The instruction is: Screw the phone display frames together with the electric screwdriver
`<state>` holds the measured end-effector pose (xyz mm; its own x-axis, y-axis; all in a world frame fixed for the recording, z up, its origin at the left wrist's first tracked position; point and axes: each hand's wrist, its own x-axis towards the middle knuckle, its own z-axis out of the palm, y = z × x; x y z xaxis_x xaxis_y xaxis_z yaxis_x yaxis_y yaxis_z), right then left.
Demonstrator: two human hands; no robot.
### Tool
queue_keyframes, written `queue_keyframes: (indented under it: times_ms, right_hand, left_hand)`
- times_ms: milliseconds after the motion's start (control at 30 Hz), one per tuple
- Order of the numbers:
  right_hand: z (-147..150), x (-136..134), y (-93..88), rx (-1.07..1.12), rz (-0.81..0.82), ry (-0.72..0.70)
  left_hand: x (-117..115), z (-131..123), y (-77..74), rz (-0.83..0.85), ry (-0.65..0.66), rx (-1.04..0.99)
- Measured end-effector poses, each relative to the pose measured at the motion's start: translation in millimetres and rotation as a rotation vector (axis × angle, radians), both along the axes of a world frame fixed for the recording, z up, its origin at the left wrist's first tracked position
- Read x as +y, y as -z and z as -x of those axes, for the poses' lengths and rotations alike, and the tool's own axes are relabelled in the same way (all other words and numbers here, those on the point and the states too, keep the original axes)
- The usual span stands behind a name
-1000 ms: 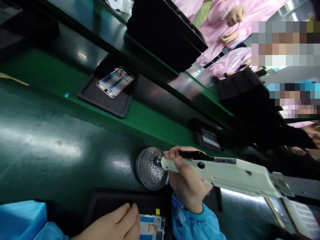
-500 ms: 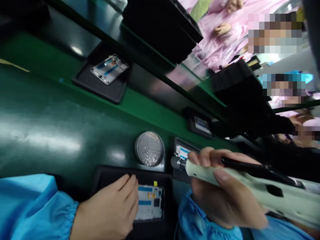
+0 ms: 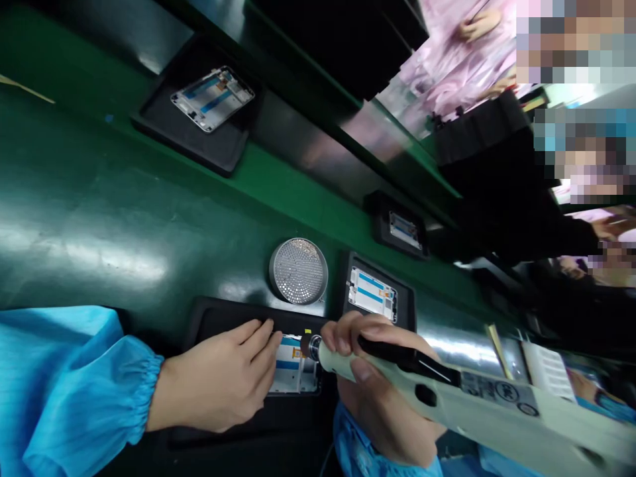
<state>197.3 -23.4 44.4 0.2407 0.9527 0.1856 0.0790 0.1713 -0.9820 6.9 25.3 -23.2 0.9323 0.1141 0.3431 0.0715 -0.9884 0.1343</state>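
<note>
My right hand (image 3: 377, 391) is wrapped round a pale electric screwdriver (image 3: 447, 397), whose tip rests over a phone frame (image 3: 295, 368) lying in a black tray (image 3: 223, 318) close to me. My left hand (image 3: 223, 381) lies on that tray, its fingers together and pressing on the frame's left edge. A round perforated metal dish (image 3: 298, 270) sits just beyond the tray. Both arms wear blue sleeves.
Beside the dish is a second black tray (image 3: 407, 298) with a phone frame; two more trays (image 3: 189, 129) (image 3: 382, 225) lie on the green conveyor belt (image 3: 74, 218). Stacked black trays (image 3: 487, 146) stand on the far side. People in pink coats (image 3: 457, 59) work across the line.
My right hand brought the screwdriver from the round dish down to the phone frame in the near tray. My left hand stayed on the tray. The view tilted downward.
</note>
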Motion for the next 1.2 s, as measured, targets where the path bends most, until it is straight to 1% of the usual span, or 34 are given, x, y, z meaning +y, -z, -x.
queue_keyframes:
  times_ms: [167, 333, 467, 633, 867, 1200]
  right_hand:
    - [-0.1, 1.5, -3.4, 0.004, 0.057, -0.012]
    - [3.0, 4.8, -7.1, -0.031, 0.120, 0.007]
    - [1.1, 4.8, -9.4, -0.065, 0.129, -0.023]
    - [-1.7, 4.2, -10.5, -0.037, 0.177, -0.040]
    - [1.5, 5.5, -6.7, -0.043, 0.135, -0.015]
    - [3.7, 3.9, -7.8, -0.040, 0.175, -0.018]
  left_hand:
    - [-0.8, -1.4, -2.2, -0.015, 0.009, -0.003]
    - [-1.1, -3.1, -4.1, -0.019, -0.008, -0.010]
    - [-1.6, -3.8, -3.1, -0.010, -0.009, -0.015]
    - [-2.0, -3.6, -3.8, 0.007, -0.019, -0.031]
    - [-2.2, -3.1, -5.6, -0.006, -0.013, -0.018]
    - [-1.4, -3.6, -5.3, -0.006, -0.015, -0.023]
